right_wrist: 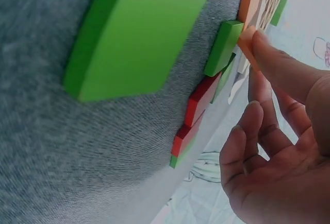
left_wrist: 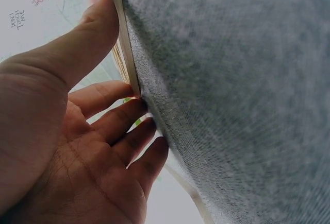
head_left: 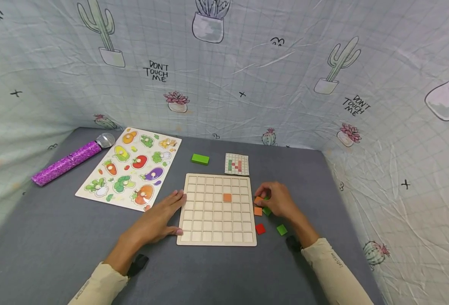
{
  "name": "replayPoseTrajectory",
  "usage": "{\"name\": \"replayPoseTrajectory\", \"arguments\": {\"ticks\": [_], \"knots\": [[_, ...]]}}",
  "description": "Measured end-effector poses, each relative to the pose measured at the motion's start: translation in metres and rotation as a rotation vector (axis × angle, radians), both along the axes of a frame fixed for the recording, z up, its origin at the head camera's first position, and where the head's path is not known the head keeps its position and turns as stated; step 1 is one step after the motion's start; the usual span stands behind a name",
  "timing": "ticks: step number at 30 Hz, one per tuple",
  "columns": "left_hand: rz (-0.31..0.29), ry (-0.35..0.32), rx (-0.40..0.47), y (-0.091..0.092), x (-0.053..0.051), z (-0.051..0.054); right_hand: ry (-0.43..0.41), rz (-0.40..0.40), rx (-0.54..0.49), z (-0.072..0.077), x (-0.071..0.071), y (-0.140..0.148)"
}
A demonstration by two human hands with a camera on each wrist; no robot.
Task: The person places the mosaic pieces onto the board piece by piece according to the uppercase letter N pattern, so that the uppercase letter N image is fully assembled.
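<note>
The right hand (head_left: pixel 279 200), right of centre in the head view, has thumb and forefinger almost together, with an orange tile (head_left: pixel 258 199) pinched between them; in the right wrist view this tile shows tilted at the thumb tip, at upper right, while the other fingers bend loosely and the lower ones are free of it. The left hand (head_left: pixel 153 222), left of centre, is clenched on nothing: its fingers and thumb lie spread apart along the left edge of a wooden grid board (head_left: pixel 217 212), touching it near the middle and lower down. The board lies flat in the centre of the frame on a grey tabletop (head_left: pixel 216 275), with a placed orange tile (head_left: pixel 227 198) in one square of its upper right part. Just beside its right edge, below the pinched tile, lie a loose orange tile (head_left: pixel 257 211) and a red tile (head_left: pixel 260 229); a green tile (head_left: pixel 282 230) sits farther right. A patterned card (head_left: pixel 236 164) lies close above the board's top edge, and a green block (head_left: pixel 200 159) is to the card's left. At upper left are a vegetable puzzle (head_left: pixel 132 169) and a purple microphone (head_left: pixel 72 162).
</note>
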State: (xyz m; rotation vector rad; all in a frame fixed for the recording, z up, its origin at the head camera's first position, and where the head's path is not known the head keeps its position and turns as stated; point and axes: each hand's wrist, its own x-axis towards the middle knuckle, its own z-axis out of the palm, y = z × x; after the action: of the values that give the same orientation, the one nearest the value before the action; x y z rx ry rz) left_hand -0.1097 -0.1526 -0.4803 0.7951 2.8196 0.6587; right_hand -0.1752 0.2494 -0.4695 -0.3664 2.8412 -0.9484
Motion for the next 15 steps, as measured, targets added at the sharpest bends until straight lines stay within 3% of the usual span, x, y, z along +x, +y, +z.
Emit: {"name": "replayPoseTrajectory", "arguments": {"ticks": [9, 15], "knots": [[0.002, -0.008, 0.002, 0.001, -0.001, 0.001, 0.081, -0.034, -0.043, 0.004, 0.003, -0.008], [0.006, -0.022, 0.002, 0.001, 0.000, 0.002, 0.018, -0.032, -0.090, 0.007, 0.010, -0.027]]}}
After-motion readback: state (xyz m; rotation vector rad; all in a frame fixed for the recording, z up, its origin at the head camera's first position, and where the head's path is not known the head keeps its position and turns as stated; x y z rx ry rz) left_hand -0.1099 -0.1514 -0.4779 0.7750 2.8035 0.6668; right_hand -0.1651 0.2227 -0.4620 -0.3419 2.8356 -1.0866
